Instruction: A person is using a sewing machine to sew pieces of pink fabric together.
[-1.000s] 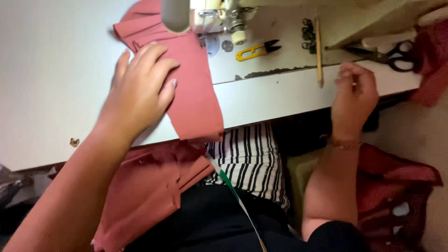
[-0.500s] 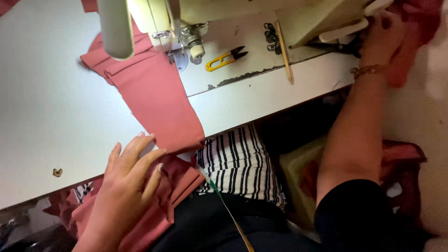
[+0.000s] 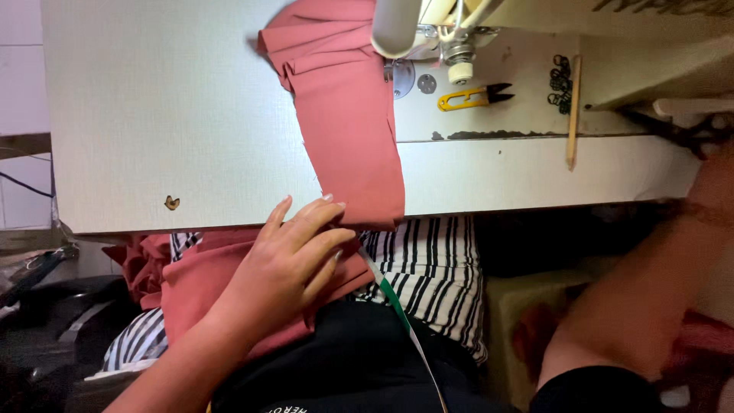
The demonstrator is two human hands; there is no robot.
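l hand (image 3: 294, 264) lies flat on the pink fabric (image 3: 348, 130) right at the front edge of the white table (image 3: 153, 115), fingers (image 3: 313, 218) spread a bit & laid over the cloth, pressing not pinching. fabric runs as a long strip from under the sewing machine (image 3: 428, 23) at the top, across the table, over the edge & down into the lap, where more of it is bunched on a black & white striped cloth (image 3: 436, 268). r arm reaches off to the right edge, blurred; r hand (image 3: 715, 183) mostly out of view near dark scissors (image 3: 673, 130), can't tell how its fingers are set. yellow thread snips (image 3: 470, 95) lie on the table just right of the needle area, a pencil (image 3: 573, 111) further right, w/ a small dark chain (image 3: 560, 76) beside it. green tape (image 3: 401, 313) crosses the lap.
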